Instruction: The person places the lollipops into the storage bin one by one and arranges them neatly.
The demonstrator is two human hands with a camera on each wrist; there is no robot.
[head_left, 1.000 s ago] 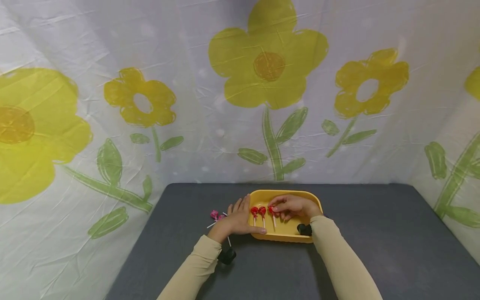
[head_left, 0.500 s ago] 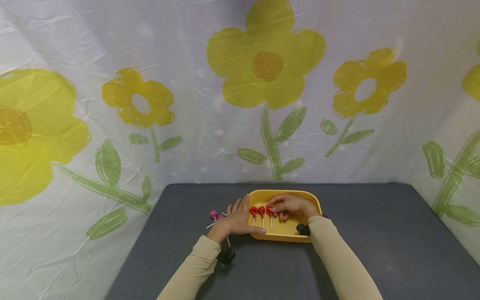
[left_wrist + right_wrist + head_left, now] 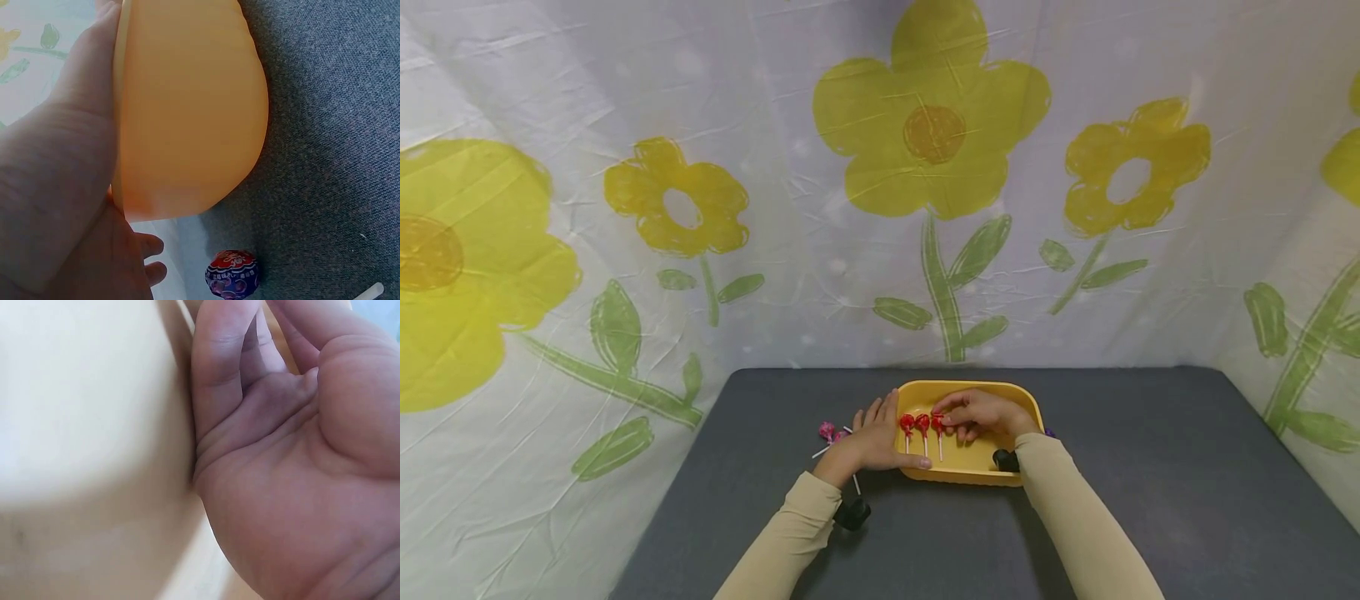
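A yellow tray holds three red-wrapped lollipops side by side, sticks toward the person. The right hand reaches into it and pinches the rightmost lollipop near its head. Left of that lie the middle lollipop and the left lollipop. With fingers extended, the left hand rests along the tray's left rim, thumb over the near corner. In the left wrist view this hand lies against the tray's wall. The right wrist view shows curled fingers; the lollipop is hidden there.
Pink-wrapped lollipops lie on the dark table beside the left hand, partly behind it. In the left wrist view a red and purple lollipop is below the tray. A small purple thing shows past the right wrist.
The right hand has shifted the rightmost lollipop slightly left, closer to the other two, and its stick now stands more in line with theirs. The left hand stays on the rim.
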